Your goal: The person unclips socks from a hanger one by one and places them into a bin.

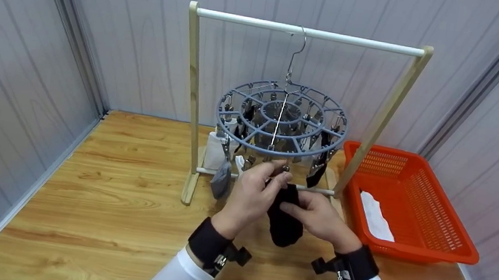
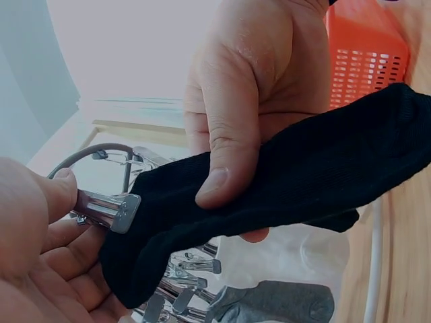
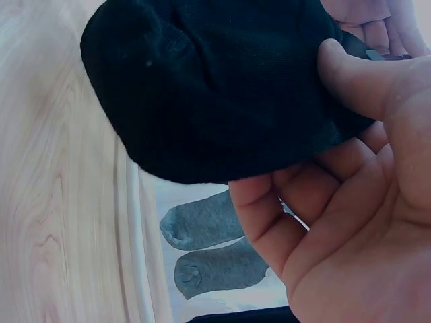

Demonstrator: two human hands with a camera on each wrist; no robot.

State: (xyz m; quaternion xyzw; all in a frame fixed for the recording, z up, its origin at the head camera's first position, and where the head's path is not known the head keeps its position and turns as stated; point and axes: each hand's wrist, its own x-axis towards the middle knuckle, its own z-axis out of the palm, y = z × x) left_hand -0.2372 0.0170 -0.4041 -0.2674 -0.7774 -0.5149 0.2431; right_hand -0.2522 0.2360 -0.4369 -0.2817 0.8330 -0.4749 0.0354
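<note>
A black sock [image 1: 285,230] hangs beneath the front of a round blue-grey clip hanger [image 1: 295,154]. My left hand [image 1: 250,190] pinches a metal clip [image 2: 111,210] between thumb and fingers. In the left wrist view the clip's jaws lie on the cuff end of the sock. My right hand [image 1: 319,215] holds the sock's middle, thumb on top and fingers beneath, as the right wrist view also shows. A grey sock [image 1: 220,181] hangs left of my left hand. Another black sock [image 1: 316,174] hangs at the hanger's right side.
The hanger hooks over the white bar [image 1: 366,41] of a wooden-legged stand [image 1: 193,85]. A white sock [image 1: 215,151] hangs at the left. To the right stands a red basket [image 1: 449,255] with a white sock [image 1: 375,217] inside. Panelled walls enclose the wooden table [image 1: 102,217].
</note>
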